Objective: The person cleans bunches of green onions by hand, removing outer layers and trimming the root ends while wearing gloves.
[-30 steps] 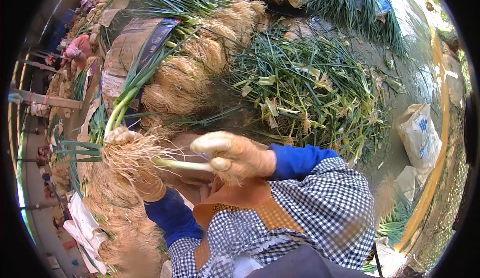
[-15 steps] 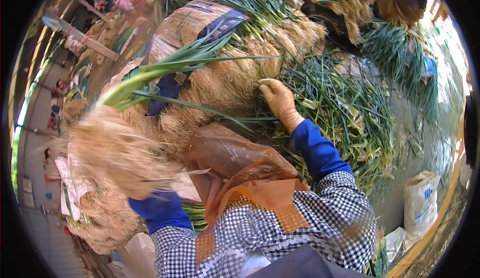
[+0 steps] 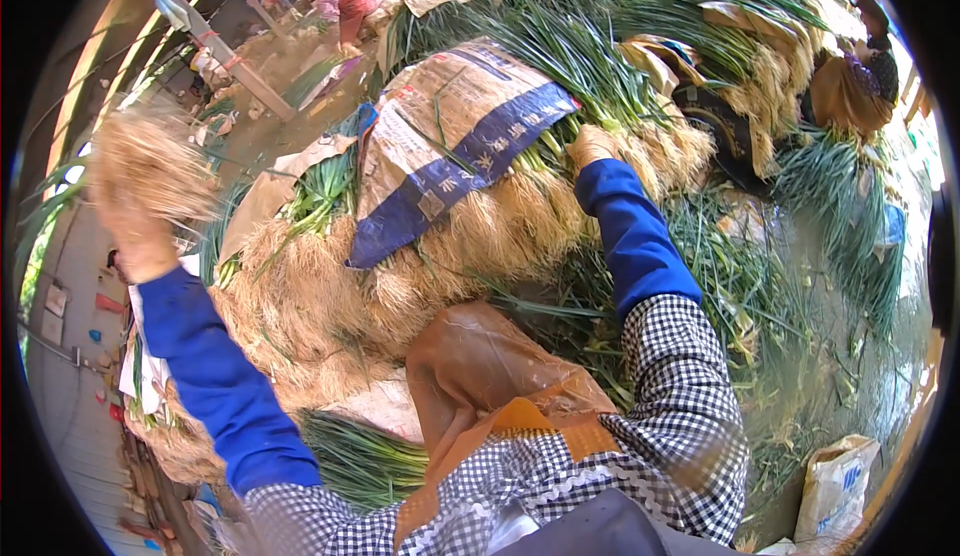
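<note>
Wet floor [image 3: 800, 421], left hand [image 3: 138, 244] outstretched (grip round rooted bunch [image 3: 150, 161]), right hand [image 3: 593, 146] at edge of sack [image 3: 450, 121], grip unclear.

A woven sack [image 3: 450, 131], tan with a broad blue band, lies draped near the middle. A white sack [image 3: 838, 484] stands at lower right on the wet floor [image 3: 800, 386]. At upper left, a person in red [image 3: 345, 1] bends near a slanting post [image 3: 232, 61].
</note>
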The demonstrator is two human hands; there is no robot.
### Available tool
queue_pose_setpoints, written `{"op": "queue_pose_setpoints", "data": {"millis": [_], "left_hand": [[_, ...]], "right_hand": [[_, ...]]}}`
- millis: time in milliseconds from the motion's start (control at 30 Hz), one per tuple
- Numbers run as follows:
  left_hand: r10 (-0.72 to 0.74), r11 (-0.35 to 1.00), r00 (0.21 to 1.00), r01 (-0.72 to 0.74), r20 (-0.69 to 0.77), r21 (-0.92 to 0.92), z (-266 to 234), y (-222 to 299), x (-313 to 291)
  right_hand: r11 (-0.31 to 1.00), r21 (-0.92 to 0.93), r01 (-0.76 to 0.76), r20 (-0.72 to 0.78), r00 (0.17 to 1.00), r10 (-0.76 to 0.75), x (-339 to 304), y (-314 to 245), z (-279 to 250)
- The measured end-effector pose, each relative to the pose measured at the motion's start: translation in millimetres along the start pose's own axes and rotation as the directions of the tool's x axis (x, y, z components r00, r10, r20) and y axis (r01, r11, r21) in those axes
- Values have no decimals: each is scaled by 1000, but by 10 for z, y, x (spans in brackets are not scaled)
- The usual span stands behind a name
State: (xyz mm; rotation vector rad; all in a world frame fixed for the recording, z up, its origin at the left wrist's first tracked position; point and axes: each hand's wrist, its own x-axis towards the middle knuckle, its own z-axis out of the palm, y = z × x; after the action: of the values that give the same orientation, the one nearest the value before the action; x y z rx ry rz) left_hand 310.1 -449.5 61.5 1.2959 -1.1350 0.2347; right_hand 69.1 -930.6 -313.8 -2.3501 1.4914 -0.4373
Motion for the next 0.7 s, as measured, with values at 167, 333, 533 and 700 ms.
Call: {"op": "queue_pose_setpoints", "data": {"millis": [167, 333, 533, 700], "left_hand": [[-372, 878, 928, 353, 3, -324, 1117, -516, -1346], [-658, 118, 627, 634, 418, -764, 1821, -915, -2943], [-526, -396, 211, 797, 824, -457, 3073, -1035, -4429], [-706, -147, 221, 884, 673, -444, 3251, -811, -4611]], "right_hand": [[998, -36, -56, 111, 992, 60, -22, -103, 1], [989, 97, 109, 411, 901, -140, -838, 26, -481], [713, 664, -225, 483, 857, -179, -2911, 494, -500], [891, 443, -95, 406, 908, -105, -2921, 656, -325]]}}
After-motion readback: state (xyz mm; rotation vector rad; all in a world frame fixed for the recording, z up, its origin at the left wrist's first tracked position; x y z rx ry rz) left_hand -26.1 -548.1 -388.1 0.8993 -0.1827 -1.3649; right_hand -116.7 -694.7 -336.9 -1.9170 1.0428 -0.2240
